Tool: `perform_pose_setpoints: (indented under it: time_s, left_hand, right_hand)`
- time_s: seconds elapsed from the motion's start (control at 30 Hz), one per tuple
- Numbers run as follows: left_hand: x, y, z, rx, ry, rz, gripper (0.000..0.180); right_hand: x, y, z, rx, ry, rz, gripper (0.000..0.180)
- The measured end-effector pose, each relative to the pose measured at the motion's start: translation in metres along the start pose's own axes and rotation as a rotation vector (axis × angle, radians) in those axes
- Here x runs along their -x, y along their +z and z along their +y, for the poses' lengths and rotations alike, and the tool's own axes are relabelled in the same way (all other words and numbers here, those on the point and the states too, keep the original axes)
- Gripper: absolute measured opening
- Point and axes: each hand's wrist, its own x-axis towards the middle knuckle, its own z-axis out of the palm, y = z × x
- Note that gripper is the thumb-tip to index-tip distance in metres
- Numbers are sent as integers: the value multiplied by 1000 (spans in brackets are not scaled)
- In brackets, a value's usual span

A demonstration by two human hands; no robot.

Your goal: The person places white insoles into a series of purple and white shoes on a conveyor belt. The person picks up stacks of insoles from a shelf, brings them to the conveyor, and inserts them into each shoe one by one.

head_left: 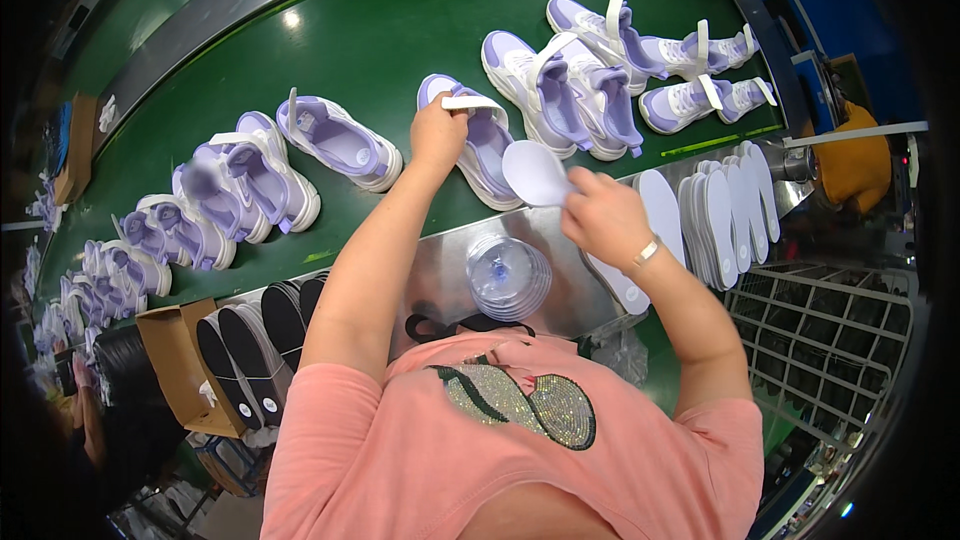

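One white-and-lavender sports shoe with a raised white strap (487, 158) lies on the smooth green work surface (400, 25), in front of the person. The left hand (440, 138) is closed around the shoe's upper part, beside the strap. The right hand (607, 217) grips a thin, pale, rounded insole (530, 174) by one end; its free end overlaps the near right side of the shoe in view. Whether the two parts touch cannot be told. A clear, round, ribbed plastic container (508, 278) stands on the grey metal ledge (432, 258). Stacked pale insoles (712, 222) lie right of the right hand.
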Motion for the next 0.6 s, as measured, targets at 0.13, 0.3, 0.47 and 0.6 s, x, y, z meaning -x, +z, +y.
perform_pose_setpoints:
  time_s: [0.13,0.3,0.47,0.6]
  left_hand:
    - [4,1,1,9,-1,15,17]
    - [6,0,0,-9,-33,41,20]
    - [10,2,0,12,-56,31,21]
    - [16,4,2,41,121,18,25]
  right_hand:
    - [-47,17,-19,223,-57,-153,7]
    - [-52,-12,-45,298,-212,-234,15]
    - [-57,1,-34,410,-248,-239,16]
    - [-86,61,-21,217,-65,-234,14]
